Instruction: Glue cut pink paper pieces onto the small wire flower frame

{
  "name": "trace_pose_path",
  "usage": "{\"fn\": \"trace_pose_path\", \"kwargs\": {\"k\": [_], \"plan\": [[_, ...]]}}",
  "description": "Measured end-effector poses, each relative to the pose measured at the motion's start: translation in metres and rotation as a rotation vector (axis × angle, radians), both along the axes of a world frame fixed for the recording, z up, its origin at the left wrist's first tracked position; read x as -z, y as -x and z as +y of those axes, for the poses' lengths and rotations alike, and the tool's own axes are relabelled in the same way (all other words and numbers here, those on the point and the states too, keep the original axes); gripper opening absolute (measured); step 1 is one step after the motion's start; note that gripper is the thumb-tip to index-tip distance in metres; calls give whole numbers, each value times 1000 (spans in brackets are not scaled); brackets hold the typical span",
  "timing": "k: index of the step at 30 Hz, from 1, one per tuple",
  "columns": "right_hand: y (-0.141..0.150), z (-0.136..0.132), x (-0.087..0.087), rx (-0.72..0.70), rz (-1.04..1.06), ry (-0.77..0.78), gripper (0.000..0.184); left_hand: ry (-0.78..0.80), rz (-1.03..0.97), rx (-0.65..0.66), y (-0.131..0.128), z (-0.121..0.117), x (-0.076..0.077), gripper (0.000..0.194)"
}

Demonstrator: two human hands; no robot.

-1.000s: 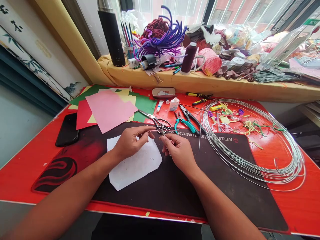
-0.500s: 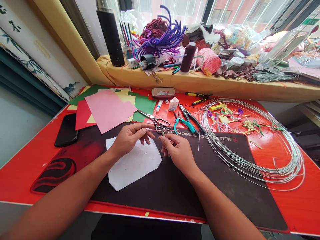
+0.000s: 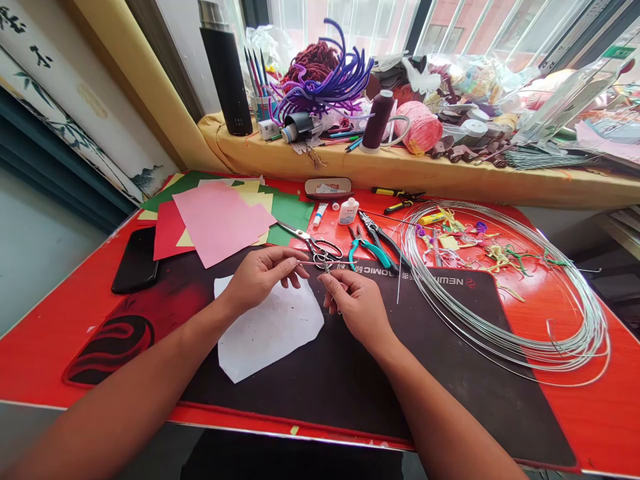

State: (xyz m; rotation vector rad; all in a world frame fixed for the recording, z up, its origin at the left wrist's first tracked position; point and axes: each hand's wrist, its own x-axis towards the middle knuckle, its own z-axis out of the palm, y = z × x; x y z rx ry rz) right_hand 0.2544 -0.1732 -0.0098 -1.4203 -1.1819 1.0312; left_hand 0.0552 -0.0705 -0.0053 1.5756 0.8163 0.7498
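Black desk mat nearest, on a red table. White paper sheet lies on the mat, just under both hands. Left hand and right hand hover over the mat's far edge, fingertips close together but not touching. Both pinch a thin wire, which runs level between them, clamped at each end by thumb and fingers, clear of the mat. Scissors lie just beyond, finger loops nearly touching the wire, blades pointing left toward the paper stack. Right of them, green pliers and black pliers sit side by side. Big silver wire coil covers the table's right side. Pink paper tops a coloured stack at the far left, with a black phone beside it. Glue bottle sits near the far edge. Beyond, on a yellow-covered sill: black flask, purple pipe cleaners, dark thread spool.
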Motion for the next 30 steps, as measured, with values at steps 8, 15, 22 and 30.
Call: {"fn": "trace_pose_path", "kwargs": {"k": [8, 15, 22, 30], "plan": [[0, 1, -1, 1, 0, 6, 27, -456, 174, -95, -1, -8, -2, 30], [5, -2, 4, -55, -27, 27, 29, -710, 285, -104, -6, -15, 6, 20], [8, -2, 2, -71, -33, 30, 29, -739, 290, -86, -7, -14, 5, 18], [7, -1, 2, -58, 11, 27, 29, -532, 233, -88, -6, -13, 3, 20]]}}
